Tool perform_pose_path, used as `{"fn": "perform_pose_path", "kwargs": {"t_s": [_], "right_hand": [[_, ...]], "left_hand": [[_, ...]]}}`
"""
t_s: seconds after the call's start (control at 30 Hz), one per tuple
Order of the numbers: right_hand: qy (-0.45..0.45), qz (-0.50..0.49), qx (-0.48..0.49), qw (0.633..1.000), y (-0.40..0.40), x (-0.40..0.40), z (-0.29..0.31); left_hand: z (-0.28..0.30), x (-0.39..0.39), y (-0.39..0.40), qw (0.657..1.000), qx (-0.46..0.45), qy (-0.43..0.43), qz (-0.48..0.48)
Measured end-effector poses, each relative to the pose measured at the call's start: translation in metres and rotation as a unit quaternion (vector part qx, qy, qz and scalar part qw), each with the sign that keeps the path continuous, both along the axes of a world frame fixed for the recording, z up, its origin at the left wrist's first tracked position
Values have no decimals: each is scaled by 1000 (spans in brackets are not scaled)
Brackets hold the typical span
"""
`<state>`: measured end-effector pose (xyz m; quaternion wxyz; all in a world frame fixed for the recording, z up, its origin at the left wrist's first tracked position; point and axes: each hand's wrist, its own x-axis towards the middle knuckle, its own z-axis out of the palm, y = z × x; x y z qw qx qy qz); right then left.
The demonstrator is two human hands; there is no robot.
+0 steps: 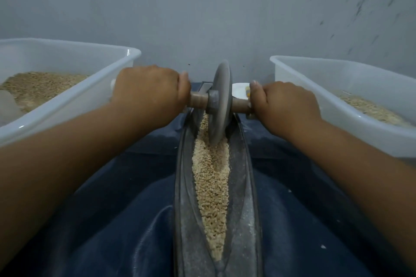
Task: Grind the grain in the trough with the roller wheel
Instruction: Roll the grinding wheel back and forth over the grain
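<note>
A long, narrow grey metal trough runs away from me down the middle, dusted with flour. Pale crushed grain fills its groove. The grey roller wheel stands upright in the grain near the trough's far end, on a wooden axle. My left hand grips the axle's left end. My right hand grips its right end. Both arms are stretched forward.
A translucent plastic tub holding grain stands to the left, and a second tub with grain stands to the right. A small white object lies behind the wheel. Dark blue cloth lies under the trough. A grey wall rises close behind.
</note>
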<state>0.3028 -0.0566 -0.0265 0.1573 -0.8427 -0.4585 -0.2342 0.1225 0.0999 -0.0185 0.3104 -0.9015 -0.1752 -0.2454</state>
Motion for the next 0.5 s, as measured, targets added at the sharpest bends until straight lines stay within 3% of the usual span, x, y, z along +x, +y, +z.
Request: {"fn": "perform_pose_path", "kwargs": {"t_s": [0.2, 0.5], "right_hand": [[60, 37, -68, 995, -50, -39, 3], [186, 75, -146, 969, -92, -80, 30]], "left_hand": [[-2, -36, -39, 989, -94, -101, -60], [5, -83, -70, 982, -161, -85, -39]]}}
